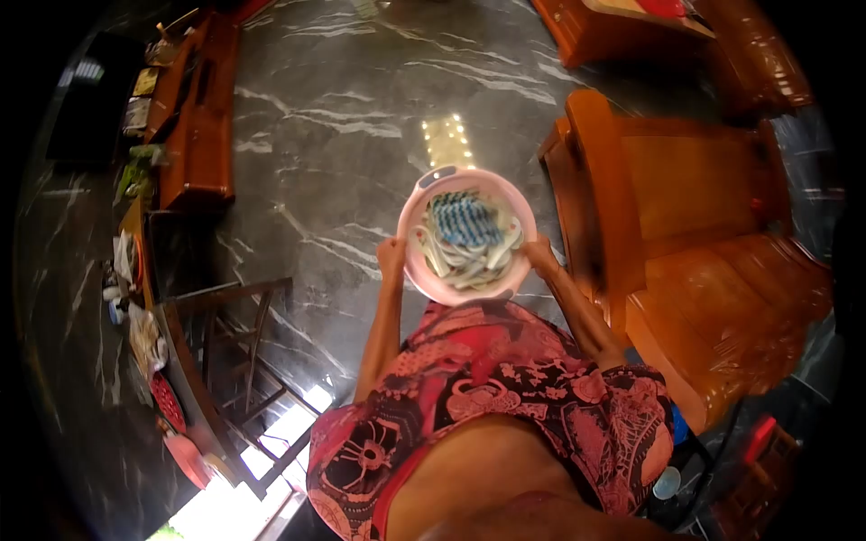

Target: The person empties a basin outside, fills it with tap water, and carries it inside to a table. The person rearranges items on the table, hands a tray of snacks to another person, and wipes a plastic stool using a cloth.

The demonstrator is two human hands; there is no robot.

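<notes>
Between my two hands I hold a round pink basin (410,270) in front of my body. My left hand (391,255) grips its left rim, and my right hand (539,256) grips the right rim. Inside lies a blue patterned cloth (465,219) on top of a heap of pale, twisted strips (465,263) that look like fabric; I cannot make out exactly what they are. A grey patch (439,175) marks the far rim. The fingers are partly hidden behind the basin's edge.
On the right stands a wooden sofa (695,243), close to my right arm. A dark metal-framed stand (248,334) is at the left, near a cluttered side table (149,334). Farther left is a wooden cabinet (198,117) with a television (90,99). Dark marbled floor (325,153) stretches ahead.
</notes>
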